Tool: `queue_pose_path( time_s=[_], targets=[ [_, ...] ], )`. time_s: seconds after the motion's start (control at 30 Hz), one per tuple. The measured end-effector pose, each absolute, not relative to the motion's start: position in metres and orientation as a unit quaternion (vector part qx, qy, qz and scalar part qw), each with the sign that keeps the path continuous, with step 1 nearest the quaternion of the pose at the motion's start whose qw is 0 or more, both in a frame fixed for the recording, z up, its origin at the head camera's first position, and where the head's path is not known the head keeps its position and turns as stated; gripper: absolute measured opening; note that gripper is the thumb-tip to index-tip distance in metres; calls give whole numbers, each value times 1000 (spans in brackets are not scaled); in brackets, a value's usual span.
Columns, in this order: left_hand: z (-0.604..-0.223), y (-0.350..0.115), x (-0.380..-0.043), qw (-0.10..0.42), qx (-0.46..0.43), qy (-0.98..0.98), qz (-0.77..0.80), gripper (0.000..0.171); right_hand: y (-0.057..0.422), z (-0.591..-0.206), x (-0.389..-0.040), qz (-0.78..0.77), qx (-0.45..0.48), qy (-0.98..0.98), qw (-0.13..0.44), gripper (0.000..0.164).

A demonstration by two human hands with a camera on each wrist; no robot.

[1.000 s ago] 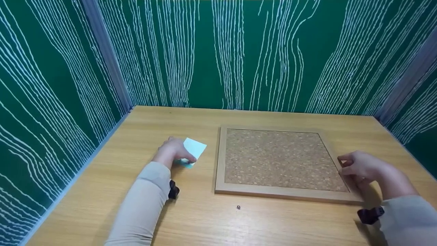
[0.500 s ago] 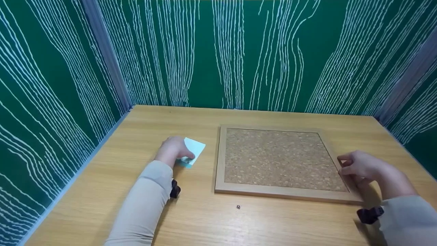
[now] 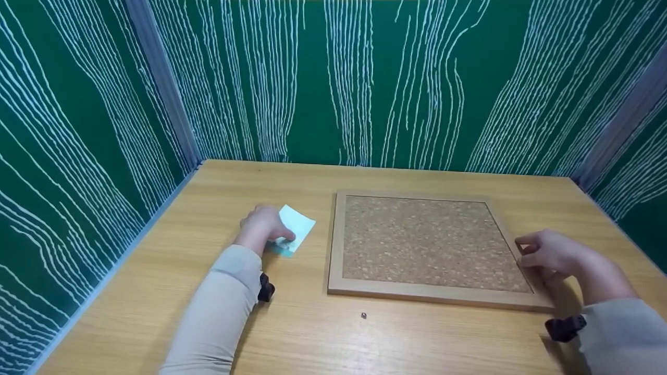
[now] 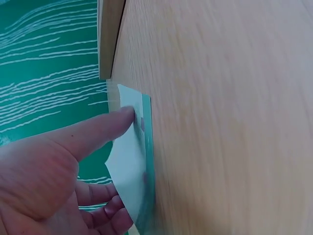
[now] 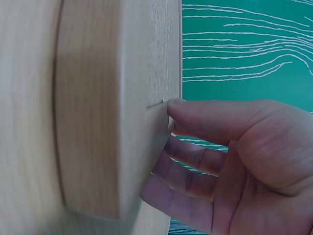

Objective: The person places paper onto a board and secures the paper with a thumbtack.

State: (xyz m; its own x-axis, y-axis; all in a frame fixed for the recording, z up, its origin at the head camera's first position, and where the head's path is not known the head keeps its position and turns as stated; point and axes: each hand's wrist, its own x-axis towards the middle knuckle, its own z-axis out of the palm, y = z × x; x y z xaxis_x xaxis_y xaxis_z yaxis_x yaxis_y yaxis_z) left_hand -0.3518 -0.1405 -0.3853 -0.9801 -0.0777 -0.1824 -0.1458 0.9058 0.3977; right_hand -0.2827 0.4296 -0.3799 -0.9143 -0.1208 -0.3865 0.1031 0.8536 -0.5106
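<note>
A pale sticky note [image 3: 299, 225] lies left of the framed corkboard [image 3: 422, 245], bending up from the darker teal layer [image 4: 148, 147] beneath it. My left hand [image 3: 264, 225] pinches the note, thumb on its upper face and fingers at its far edge. In the left wrist view the thumb [image 4: 110, 125] presses near one end of the sheet. My right hand [image 3: 557, 255] grips the right side of the corkboard's wooden frame [image 5: 90, 112], the thumb on top and the other fingers along the outer side. The board lies flat on the table.
A tiny dark object [image 3: 363, 315] sits on the wooden table [image 3: 292, 333] in front of the corkboard. Green walls [image 3: 312, 104] with white wavy lines stand behind and at both sides of the table.
The left hand shifts very slightly, and the far corner of the pale note rises a little. The right hand and the corkboard stay put.
</note>
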Motion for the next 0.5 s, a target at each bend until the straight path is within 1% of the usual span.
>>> queue_pose_path(
  time_s=[0.17,0.27,0.37,0.5],
  targets=[
    [-385,-144,-352,78,-38,974,210,45,430,-380,-283,-253,-11,946,201,75],
    [-384,-147,-352,83,-30,974,208,35,430,-380,-283,-244,-14,949,199,74],
    [-382,-149,-353,92,-32,973,209,30,430,-380,-283,-250,-10,947,203,75],
    [-379,-152,-355,103,-39,964,244,29,430,-381,-283,-258,-8,944,205,74]
  ],
)
